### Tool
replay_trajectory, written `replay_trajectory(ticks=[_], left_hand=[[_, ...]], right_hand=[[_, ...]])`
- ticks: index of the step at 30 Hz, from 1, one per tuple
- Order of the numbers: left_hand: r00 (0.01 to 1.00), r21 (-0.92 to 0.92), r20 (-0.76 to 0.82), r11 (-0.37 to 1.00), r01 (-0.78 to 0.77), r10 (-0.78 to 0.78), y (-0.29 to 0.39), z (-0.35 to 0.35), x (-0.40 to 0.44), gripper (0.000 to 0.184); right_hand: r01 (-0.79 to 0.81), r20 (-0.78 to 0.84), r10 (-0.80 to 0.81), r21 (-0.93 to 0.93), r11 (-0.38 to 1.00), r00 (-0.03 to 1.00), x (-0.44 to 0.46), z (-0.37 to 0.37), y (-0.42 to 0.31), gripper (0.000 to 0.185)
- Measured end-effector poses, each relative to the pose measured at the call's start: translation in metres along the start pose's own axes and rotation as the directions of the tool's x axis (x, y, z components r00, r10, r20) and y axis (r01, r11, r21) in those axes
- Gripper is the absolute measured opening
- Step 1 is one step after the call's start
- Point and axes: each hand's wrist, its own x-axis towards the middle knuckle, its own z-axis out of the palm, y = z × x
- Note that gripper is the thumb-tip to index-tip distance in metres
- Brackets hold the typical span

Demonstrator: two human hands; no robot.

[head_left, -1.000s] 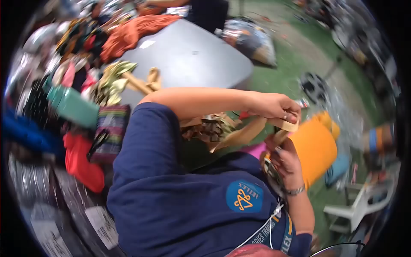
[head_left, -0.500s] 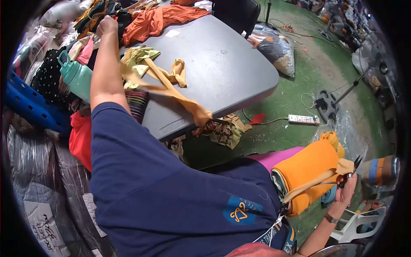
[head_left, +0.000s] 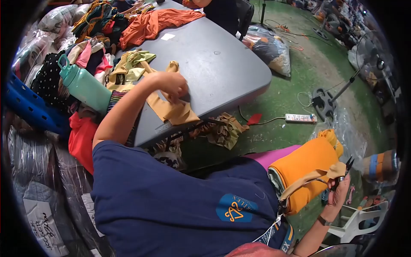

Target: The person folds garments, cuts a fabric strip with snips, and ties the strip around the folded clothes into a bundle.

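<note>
My left hand (head_left: 172, 85) is over the grey table near its edge, fingers curled down onto a tan fabric strip (head_left: 180, 115) whose end reaches the table edge. Just behind it lies a pile of tan and yellowish cloth pieces (head_left: 122, 76). Off to the right, my right hand (head_left: 339, 190) is wrapped around dark-handled scissors (head_left: 349, 164) with the blades pointing up. A tan cloth piece (head_left: 336, 170) lies against the scissors and stretches back over a rolled orange cloth (head_left: 299, 167) on my lap.
On the grey table (head_left: 222, 64) lies an orange garment (head_left: 154, 25). A mint bottle (head_left: 87, 88) leans by heaped clothes at left, beside a blue basket (head_left: 32, 105). A power strip (head_left: 301, 118) and a fan stand (head_left: 326, 103) are on the floor. A co-worker's hand (head_left: 198, 3) shows at the table's far end.
My left hand has come back from the far clothes heap to the tan strip at the near table edge. A co-worker's hand and dark sleeve now show at the top. My right hand has barely moved.
</note>
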Motion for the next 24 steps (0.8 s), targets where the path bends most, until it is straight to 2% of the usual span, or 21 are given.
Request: replay_trajectory(ticks=[1, 3, 5, 6, 7, 8, 9, 10, 11, 12, 13, 14, 15, 16, 17, 18, 19, 21, 22, 23, 24], left_hand=[[0.981, 0.054, 0.106, 0.986, 0.158, -0.163, -0.007, -0.005, -0.002, 0.014], [0.854, 0.072, -0.035, 0.851, 0.520, -0.519, -0.019, -0.019, -0.011, 0.008], [0.755, 0.172, -0.538, 0.828, 0.533, -0.374, -0.014, -0.030, 0.000, 0.006], [0.860, 0.146, -0.337, 0.881, 0.450, -0.384, -0.004, -0.049, 0.020, 0.019], [0.887, 0.204, -0.461, 0.972, 0.113, -0.007, 0.054, -0.067, 0.021, 0.038], [0.817, 0.128, -0.487, 0.951, -0.282, 0.307, 0.088, -0.072, 0.040, 0.058], [0.771, -0.075, -0.481, 0.856, -0.511, 0.418, 0.136, -0.075, 0.051, 0.074], [0.726, -0.284, -0.444, 0.686, -0.670, 0.525, 0.173, -0.070, 0.068, 0.091], [0.618, -0.365, -0.468, 0.499, -0.786, 0.632, 0.202, -0.061, 0.087, 0.099], [0.576, -0.521, -0.465, 0.319, -0.792, 0.672, 0.227, -0.053, 0.102, 0.096], [0.417, -0.651, -0.522, -0.032, -0.758, 0.744, 0.253, -0.046, 0.117, 0.082], [0.374, -0.731, -0.539, -0.199, -0.652, 0.755, 0.270, -0.043, 0.117, 0.062], [0.458, -0.855, -0.419, -0.171, -0.489, 0.784, 0.280, -0.038, 0.122, 0.043], [0.451, -0.916, -0.378, -0.254, -0.312, 0.809, 0.285, -0.033, 0.128, 0.031], [0.490, -0.937, -0.332, -0.224, -0.267, 0.806, 0.284, -0.034, 0.124, 0.026], [0.529, -0.959, -0.259, -0.150, -0.239, 0.808, 0.279, -0.033, 0.131, 0.021], [0.569, -0.975, -0.185, -0.077, -0.209, 0.801, 0.272, -0.029, 0.142, 0.015], [0.638, -0.972, -0.103, 0.057, -0.226, 0.763, 0.256, -0.018, 0.164, 0.008], [0.745, -0.977, -0.107, 0.068, -0.200, 0.658, 0.250, -0.009, 0.176, 0.012], [0.749, -0.977, -0.116, 0.062, -0.205, 0.653, 0.243, -0.006, 0.180, 0.012], [0.824, -0.976, -0.102, 0.103, -0.190, 0.557, 0.237, -0.003, 0.182, 0.013]], right_hand=[[-0.004, -0.002, 0.004, 0.001, 1.000, 1.000, -0.002, -0.001, -0.001, 0.020], [0.046, 0.002, -0.046, 0.045, 0.998, 0.999, -0.002, -0.002, -0.006, 0.021], [0.060, 0.028, -0.063, 0.071, 0.996, 0.998, 0.000, 0.014, -0.018, 0.023], [0.073, 0.023, -0.075, 0.094, 0.993, 0.997, 0.001, 0.034, -0.029, 0.024], [0.081, 0.020, -0.084, 0.115, 0.990, 0.996, 0.003, 0.054, -0.039, 0.026], [0.089, 0.084, -0.102, 0.139, 0.986, 0.991, 0.007, 0.073, -0.048, 0.026], [0.098, 0.149, -0.123, 0.165, 0.981, 0.981, 0.011, 0.093, -0.057, 0.027], [0.096, 0.255, -0.138, 0.172, 0.980, 0.957, 0.016, 0.109, -0.066, 0.027], [0.095, 0.359, -0.155, 0.178, 0.979, 0.920, 0.021, 0.124, -0.073, 0.027], [0.108, 0.349, -0.182, 0.221, 0.969, 0.919, 0.023, 0.141, -0.078, 0.024], [0.084, 0.449, -0.169, 0.203, 0.975, 0.877, 0.023, 0.163, -0.091, 0.022], [0.047, 0.422, -0.088, 0.107, 0.993, 0.902, 0.028, 0.166, -0.097, 0.021], [0.005, 0.386, -0.010, 0.013, 1.000, 0.923, 0.033, 0.168, -0.102, 0.020], [0.064, 0.351, 0.028, -0.248, 0.967, 0.936, 0.038, 0.168, -0.108, 0.021], [0.108, 0.306, 0.057, -0.494, 0.863, 0.950, 0.045, 0.165, -0.112, 0.022], [0.249, 0.524, 0.025, -0.444, 0.861, 0.851, 0.064, 0.153, -0.100, 0.024], [0.306, 0.545, 0.116, -0.620, 0.722, 0.831, 0.074, 0.142, -0.098, 0.026], [0.231, 0.472, 0.452, -0.840, 0.491, 0.756, 0.089, 0.138, -0.103, 0.025], [0.268, 0.470, 0.469, -0.860, 0.435, 0.748, 0.099, 0.135, -0.099, 0.025], [0.277, 0.476, 0.470, -0.859, 0.431, 0.744, 0.110, 0.137, -0.103, 0.025], [0.259, 0.409, 0.478, -0.900, 0.350, 0.777, 0.123, 0.141, -0.108, 0.027]])
